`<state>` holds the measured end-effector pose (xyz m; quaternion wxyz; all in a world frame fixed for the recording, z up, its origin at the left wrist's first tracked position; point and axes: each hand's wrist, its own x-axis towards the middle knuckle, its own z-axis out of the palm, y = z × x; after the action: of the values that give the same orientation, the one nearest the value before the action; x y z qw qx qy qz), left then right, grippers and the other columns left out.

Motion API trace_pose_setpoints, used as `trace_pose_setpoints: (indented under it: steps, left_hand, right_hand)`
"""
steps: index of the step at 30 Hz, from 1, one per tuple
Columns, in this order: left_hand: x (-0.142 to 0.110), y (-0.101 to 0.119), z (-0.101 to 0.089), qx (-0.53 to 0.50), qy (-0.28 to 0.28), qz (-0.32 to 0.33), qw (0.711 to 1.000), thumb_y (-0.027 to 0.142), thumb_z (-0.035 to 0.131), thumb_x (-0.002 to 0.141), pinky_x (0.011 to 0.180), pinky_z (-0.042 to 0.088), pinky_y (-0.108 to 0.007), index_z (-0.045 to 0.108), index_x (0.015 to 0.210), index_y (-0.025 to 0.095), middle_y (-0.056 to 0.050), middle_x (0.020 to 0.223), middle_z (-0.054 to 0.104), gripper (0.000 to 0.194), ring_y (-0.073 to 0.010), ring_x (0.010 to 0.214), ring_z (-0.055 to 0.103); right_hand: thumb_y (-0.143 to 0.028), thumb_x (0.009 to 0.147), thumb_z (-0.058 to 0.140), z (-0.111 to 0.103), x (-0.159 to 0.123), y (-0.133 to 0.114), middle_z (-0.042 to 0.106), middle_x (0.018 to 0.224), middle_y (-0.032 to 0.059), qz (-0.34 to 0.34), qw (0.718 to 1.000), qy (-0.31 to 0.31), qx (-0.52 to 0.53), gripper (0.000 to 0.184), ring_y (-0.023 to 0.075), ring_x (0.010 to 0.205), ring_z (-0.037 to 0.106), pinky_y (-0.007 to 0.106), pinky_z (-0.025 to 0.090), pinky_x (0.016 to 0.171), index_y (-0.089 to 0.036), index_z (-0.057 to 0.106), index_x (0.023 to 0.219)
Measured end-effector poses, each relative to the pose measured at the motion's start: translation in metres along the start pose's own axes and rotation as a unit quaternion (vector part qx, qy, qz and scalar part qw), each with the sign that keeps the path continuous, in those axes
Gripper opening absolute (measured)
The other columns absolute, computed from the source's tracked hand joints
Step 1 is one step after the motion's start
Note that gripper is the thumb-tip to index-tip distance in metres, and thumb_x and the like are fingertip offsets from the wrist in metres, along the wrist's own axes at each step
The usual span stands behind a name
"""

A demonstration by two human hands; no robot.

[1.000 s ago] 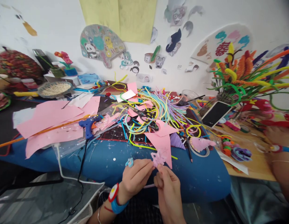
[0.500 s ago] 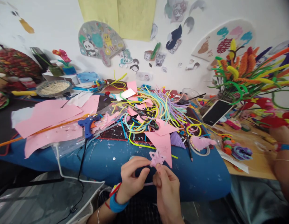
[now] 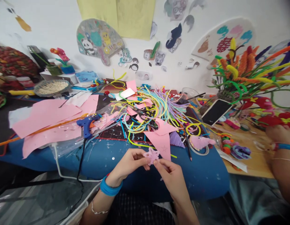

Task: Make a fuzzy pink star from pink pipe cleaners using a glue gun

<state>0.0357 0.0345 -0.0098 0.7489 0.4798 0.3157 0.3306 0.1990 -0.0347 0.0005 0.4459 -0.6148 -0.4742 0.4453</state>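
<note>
A small pale-pink star of bent fuzzy stem [image 3: 151, 155] is held up between both hands in front of the table's near edge. My left hand [image 3: 135, 161] pinches its left side between thumb and fingers. From the right, my right hand [image 3: 169, 172] grips its lower right edge with thumb and forefinger. Just behind the star lies a cut pink sheet [image 3: 160, 142] with a star drawn on it. To the right of that sheet are a purple cone-shaped piece [image 3: 177, 139], a dark pencil [image 3: 189, 150] and a pink fuzzy figure [image 3: 201, 142].
Loose pipe cleaners [image 3: 156, 106] heap up mid-table. At left lie a blue glue gun [image 3: 87, 125] with its cord hanging down, and pink sheets [image 3: 46, 115]. A phone [image 3: 216, 112] leans at right, near another person's arm [image 3: 284, 156].
My left thumb has closed onto the star, and the left hand has turned flatter. The star has shifted slightly left and the right hand has tilted with it.
</note>
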Motion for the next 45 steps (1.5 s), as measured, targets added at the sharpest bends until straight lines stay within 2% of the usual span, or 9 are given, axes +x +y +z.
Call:
trace_pose_setpoints:
  steps: [4,7,11,19,22,30,35,41,45]
  left_hand:
    - [-0.004,-0.004,0.010,-0.043,0.039,0.018,0.998,0.031,0.077,0.075,0.060,0.049,-0.021,0.071,0.076,0.011,-0.003,0.065,0.069,0.021,-0.0117,0.056,0.063]
    - [-0.010,-0.004,0.019,-0.068,0.060,0.030,0.995,0.029,0.075,0.077,0.061,0.048,-0.021,0.072,0.076,0.011,-0.002,0.063,0.068,0.018,-0.0115,0.057,0.062]
    - [-0.015,-0.002,0.029,-0.107,0.071,0.036,0.991,0.030,0.075,0.077,0.062,0.048,-0.021,0.073,0.076,0.011,-0.003,0.065,0.069,0.019,-0.0120,0.058,0.063]
    - [-0.013,-0.013,0.035,-0.250,0.014,-0.049,0.967,0.035,0.080,0.071,0.053,0.047,-0.019,0.070,0.072,0.010,-0.003,0.058,0.065,0.027,-0.0103,0.049,0.060]
    - [-0.010,-0.015,0.036,-0.247,0.029,-0.049,0.967,0.033,0.081,0.070,0.052,0.048,-0.018,0.068,0.076,0.010,-0.002,0.062,0.066,0.027,-0.0093,0.050,0.060]
    - [-0.010,-0.013,0.038,-0.172,0.183,0.044,0.967,0.022,0.085,0.066,0.058,0.053,-0.020,0.061,0.089,0.015,0.003,0.064,0.068,0.034,-0.0108,0.054,0.065]
    - [-0.017,-0.014,0.035,-0.110,0.190,0.042,0.975,0.040,0.076,0.074,0.064,0.057,-0.026,0.067,0.078,0.013,-0.002,0.069,0.071,0.029,-0.0150,0.063,0.068]
    - [-0.018,-0.010,0.032,-0.011,0.173,0.062,0.983,0.031,0.081,0.069,0.063,0.051,-0.021,0.065,0.069,0.014,0.001,0.064,0.066,0.023,-0.0114,0.060,0.062]
    - [-0.020,-0.007,0.033,0.047,0.168,0.071,0.982,0.028,0.077,0.072,0.057,0.046,-0.019,0.062,0.065,0.014,0.003,0.059,0.062,0.022,-0.0099,0.055,0.057]
  right_hand:
    - [-0.041,0.078,0.068,-0.006,0.002,-0.001,0.055,0.065,-0.0001,-0.046,0.999,-0.013,0.011,0.027,0.0098,0.054,0.039,0.021,0.035,0.049,-0.015,0.075,0.081]
    - [-0.039,0.078,0.069,-0.007,0.001,0.002,0.047,0.060,-0.0023,-0.069,0.997,0.006,0.018,0.024,0.0100,0.054,0.038,0.021,0.036,0.047,-0.016,0.075,0.078]
    - [-0.042,0.080,0.067,-0.003,0.002,0.009,0.046,0.057,-0.0027,-0.046,0.995,0.000,0.089,0.028,0.0092,0.050,0.035,0.020,0.036,0.043,-0.016,0.075,0.078]
    - [-0.038,0.078,0.070,0.013,0.005,0.016,0.061,0.061,-0.0008,-0.028,0.976,0.007,0.216,0.021,0.0097,0.049,0.047,0.022,0.042,0.047,-0.018,0.074,0.080]
    - [-0.036,0.078,0.070,0.015,0.004,0.014,0.058,0.061,-0.0018,-0.054,0.979,0.042,0.191,0.018,0.0099,0.050,0.049,0.021,0.041,0.046,-0.018,0.074,0.076]
    - [-0.023,0.082,0.066,0.014,-0.001,0.010,0.054,0.057,-0.0035,-0.193,0.973,0.128,0.008,0.011,0.0086,0.047,0.045,0.020,0.035,0.043,-0.020,0.075,0.077]
    - [-0.018,0.080,0.070,0.010,-0.002,0.011,0.059,0.058,-0.0027,-0.278,0.946,0.142,-0.083,0.006,0.0107,0.048,0.048,0.023,0.038,0.046,-0.022,0.074,0.080]
    - [-0.020,0.083,0.068,-0.004,0.001,0.002,0.068,0.065,0.0019,-0.316,0.926,0.072,-0.193,0.008,0.0141,0.054,0.058,0.026,0.045,0.052,-0.022,0.075,0.080]
    - [-0.022,0.083,0.068,-0.016,0.004,-0.006,0.069,0.068,0.0022,-0.285,0.941,0.008,-0.184,0.008,0.0154,0.060,0.062,0.026,0.048,0.058,-0.023,0.075,0.079]
